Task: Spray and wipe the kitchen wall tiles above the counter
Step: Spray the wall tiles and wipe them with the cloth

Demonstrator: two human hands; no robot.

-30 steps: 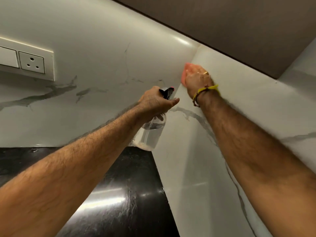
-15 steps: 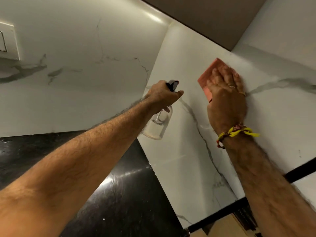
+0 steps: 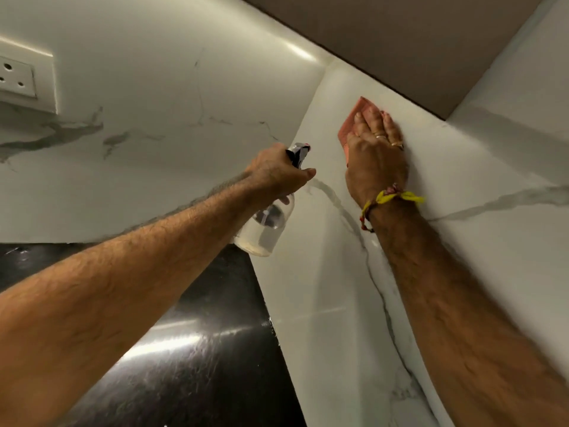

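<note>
White marble-look wall tiles (image 3: 184,87) with grey veins meet in a corner above a black counter. My left hand (image 3: 274,172) grips the neck of a clear spray bottle (image 3: 264,229) with a dark nozzle, pointed toward the right-hand wall. My right hand (image 3: 375,152) lies flat on the right-hand tile (image 3: 462,186), pressing a pink cloth (image 3: 354,120) against it near the top. Most of the cloth is hidden under the palm. A yellow thread band circles the right wrist.
A glossy black counter (image 3: 191,349) runs below the walls into the corner. A white socket plate (image 3: 18,78) sits on the left wall. A brown cabinet underside (image 3: 400,35) overhangs the tiles.
My right hand with the cloth has slid from the corner rightward along the wall, then slightly up. The left hand keeps the bottle near the corner.
</note>
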